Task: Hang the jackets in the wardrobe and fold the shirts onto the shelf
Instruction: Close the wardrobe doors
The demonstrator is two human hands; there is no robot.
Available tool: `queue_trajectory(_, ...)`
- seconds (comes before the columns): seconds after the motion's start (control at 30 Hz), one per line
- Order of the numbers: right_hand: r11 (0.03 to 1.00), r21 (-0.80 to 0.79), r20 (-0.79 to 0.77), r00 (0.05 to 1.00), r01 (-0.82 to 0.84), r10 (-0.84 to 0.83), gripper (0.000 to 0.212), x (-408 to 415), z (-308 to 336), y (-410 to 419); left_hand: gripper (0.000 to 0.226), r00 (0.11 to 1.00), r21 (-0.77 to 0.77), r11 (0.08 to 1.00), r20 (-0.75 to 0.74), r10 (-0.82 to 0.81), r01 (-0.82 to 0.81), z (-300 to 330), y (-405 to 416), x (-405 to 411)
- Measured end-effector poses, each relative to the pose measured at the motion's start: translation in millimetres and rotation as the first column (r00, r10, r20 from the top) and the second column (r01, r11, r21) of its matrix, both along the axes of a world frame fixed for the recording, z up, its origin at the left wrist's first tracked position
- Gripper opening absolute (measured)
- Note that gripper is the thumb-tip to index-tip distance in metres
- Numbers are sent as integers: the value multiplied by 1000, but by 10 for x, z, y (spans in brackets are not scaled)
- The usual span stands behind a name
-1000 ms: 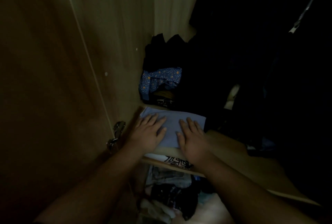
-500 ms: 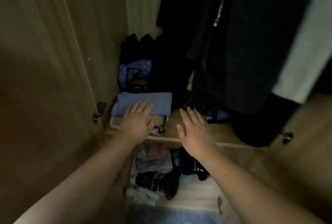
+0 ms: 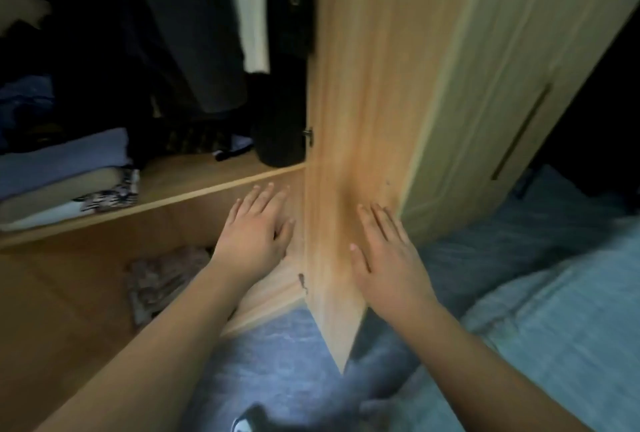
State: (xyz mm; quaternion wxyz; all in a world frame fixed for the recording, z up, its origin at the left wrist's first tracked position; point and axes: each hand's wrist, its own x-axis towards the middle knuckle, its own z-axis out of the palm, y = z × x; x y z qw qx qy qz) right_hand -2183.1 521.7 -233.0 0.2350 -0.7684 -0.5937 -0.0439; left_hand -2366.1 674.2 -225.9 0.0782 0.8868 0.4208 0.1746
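A folded light-blue shirt (image 3: 65,157) tops a small stack of folded clothes at the left end of the wooden shelf (image 3: 207,185). Dark jackets (image 3: 194,26) hang above the shelf inside the wardrobe. My left hand (image 3: 258,234) hovers flat with straight fingers in front of the shelf's front edge, holding nothing. My right hand (image 3: 384,251) is spread flat in front of the open wardrobe door (image 3: 363,119), also holding nothing. Both hands are well to the right of the shirt stack.
The open door's edge stands between my hands. A second pale door panel (image 3: 502,85) lies further right. A bed with light-blue bedding (image 3: 554,310) fills the lower right. Crumpled clothes (image 3: 162,279) lie in the compartment under the shelf. A dark round object (image 3: 280,133) stands on the shelf's right end.
Both hands have left the folded blue shirt and drawn back to the right. The view has swung right, from the shelf's left corner toward the door and the bed.
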Motion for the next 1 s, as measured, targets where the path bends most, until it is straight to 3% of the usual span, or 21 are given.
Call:
queue_trajectory(0.23, 973, 78, -67, 975, 219, -214, 62, 732, 227, -646, 59, 984, 39, 983, -14, -179, 180, 276, -485, 763)
queue_trajectory(0.5, 995, -52, -366, 925, 86, -99, 71, 869, 647, 138, 61, 995, 40, 994, 14, -104, 103, 544, -349, 690)
queue_trajectory(0.67, 985, 78, -585, 808, 152, -79, 79, 542, 493, 345, 61, 999, 23, 999, 27, -34, 33, 505, -205, 261)
queue_trajectory(0.83, 990, 109, -498, 867, 87, -21, 85, -46, 271, 486, 62, 999, 14, 999, 26, 40, -40, 350, -104, -235)
queue_trajectory(1.0, 977, 81, -349, 912, -199, 215, 93, -825, 106, 924, 63, 985, -7, 987, 53, 163, -163, 208, 194, -806)
